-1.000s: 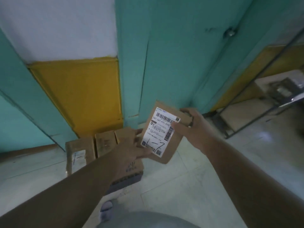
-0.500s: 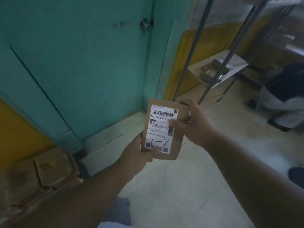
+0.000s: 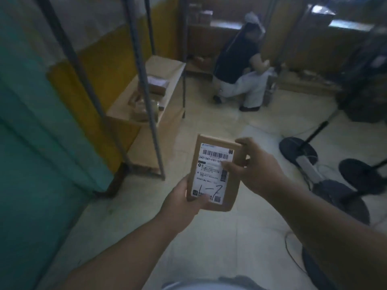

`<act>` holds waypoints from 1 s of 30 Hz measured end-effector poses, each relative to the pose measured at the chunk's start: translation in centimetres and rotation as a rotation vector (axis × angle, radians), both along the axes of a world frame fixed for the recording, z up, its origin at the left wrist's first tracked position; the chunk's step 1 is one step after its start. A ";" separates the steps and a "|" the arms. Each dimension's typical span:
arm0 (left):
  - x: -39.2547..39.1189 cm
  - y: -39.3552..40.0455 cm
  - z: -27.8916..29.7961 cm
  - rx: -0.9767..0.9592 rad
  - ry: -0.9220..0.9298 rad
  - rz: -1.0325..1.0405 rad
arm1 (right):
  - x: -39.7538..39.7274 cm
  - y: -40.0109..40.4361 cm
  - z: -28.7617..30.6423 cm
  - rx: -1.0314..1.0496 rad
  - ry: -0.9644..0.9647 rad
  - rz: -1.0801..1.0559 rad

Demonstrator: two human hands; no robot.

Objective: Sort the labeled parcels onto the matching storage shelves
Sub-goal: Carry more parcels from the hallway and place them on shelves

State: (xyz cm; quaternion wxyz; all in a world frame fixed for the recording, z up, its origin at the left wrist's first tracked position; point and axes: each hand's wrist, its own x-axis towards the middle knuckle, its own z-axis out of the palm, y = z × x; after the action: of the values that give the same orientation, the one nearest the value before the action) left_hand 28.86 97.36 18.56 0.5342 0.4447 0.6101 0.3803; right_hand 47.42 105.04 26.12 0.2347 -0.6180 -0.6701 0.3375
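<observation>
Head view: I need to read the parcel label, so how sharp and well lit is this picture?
Head view: dim overall; the parcel label's barcode and handwritten mark are legible, its small print blurred; the shelf rack and crouching person are motion-smeared, and straight poles bow from wide-angle distortion.

Left hand point(image 3: 184, 203) and right hand point(image 3: 258, 170) grip a labeled parcel point(image 3: 215, 173) above the floor point(image 3: 219, 237).

- Parcel point(image 3: 235, 176): brown cardboard; white label point(image 3: 211, 174) w/ black barcode, black handwritten "1-7".
- Wall point(image 3: 41, 132): teal, w/ yellow panel point(image 3: 100, 65).
- Floor point(image 3: 219, 237): pale beige tiles.
- Shelf board point(image 3: 167, 78): tan.
- Other person point(image 3: 236, 57): dark top, white trousers.
</observation>
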 end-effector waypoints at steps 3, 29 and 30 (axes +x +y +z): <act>3.3 7.8 -0.5 -0.004 0.065 -0.084 | 4.0 5.4 -1.4 0.018 0.041 -0.117; -0.1 61.7 -2.1 0.009 0.045 0.561 | -4.5 67.4 -0.6 0.012 0.007 0.356; -0.3 63.6 -2.1 0.008 0.033 0.581 | -5.0 69.7 -0.8 0.006 0.006 0.377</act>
State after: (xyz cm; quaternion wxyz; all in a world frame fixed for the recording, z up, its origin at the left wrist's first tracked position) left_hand 28.57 160.97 16.45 0.3913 0.2597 0.7190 0.5124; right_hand 42.43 174.77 25.36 0.1713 -0.4798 -0.7742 0.3756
